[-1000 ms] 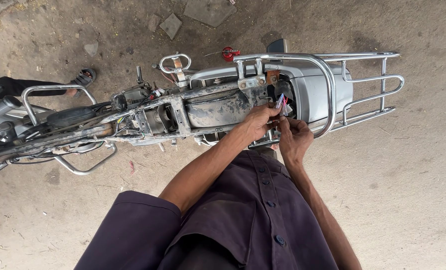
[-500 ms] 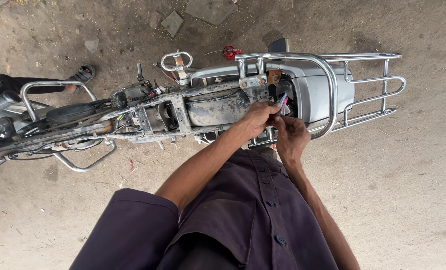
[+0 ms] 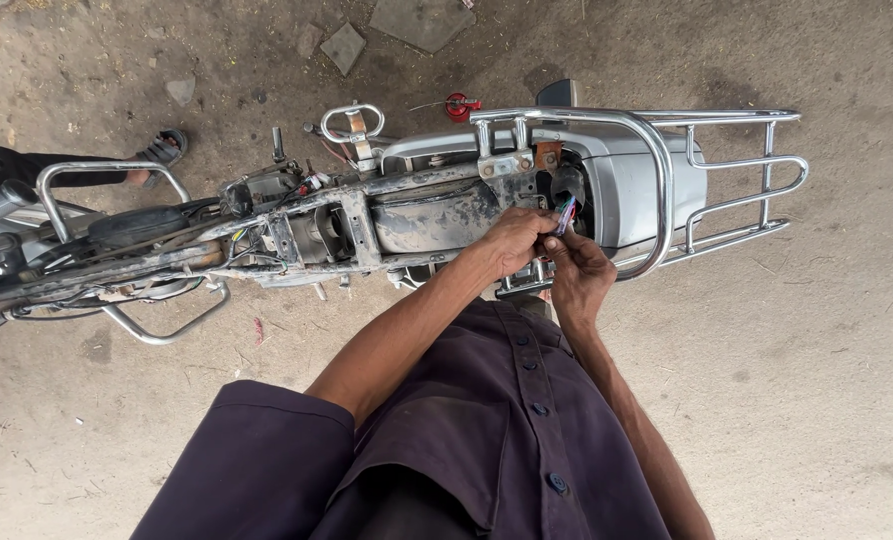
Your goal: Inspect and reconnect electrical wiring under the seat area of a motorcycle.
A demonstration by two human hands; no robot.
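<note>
A stripped motorcycle frame (image 3: 367, 215) lies across the view, seat removed, rear to the right. Both my hands meet over its rear section, beside the grey tail cover (image 3: 632, 180). My left hand (image 3: 512, 240) pinches a small bundle of coloured wires (image 3: 565, 215) that rises from the frame. My right hand (image 3: 579, 275) sits just below and to the right, its fingertips closed on the same wires. The wire ends are partly hidden by my fingers. My arms come out of a dark purple button shirt.
A chrome rear carrier rack (image 3: 737, 165) juts right. A chrome crash guard (image 3: 97, 180) and footrest loop (image 3: 352, 120) stick out from the frame. A red-capped part (image 3: 459, 105) lies beyond it. Another person's sandalled foot (image 3: 162, 150) stands at the left. Stone slabs (image 3: 422, 20) lie on the dirt ground.
The view has shifted slightly, with the motorcycle sitting a little lower in frame. My hands stay on the wires at the rear of the frame, fingers working a little.
</note>
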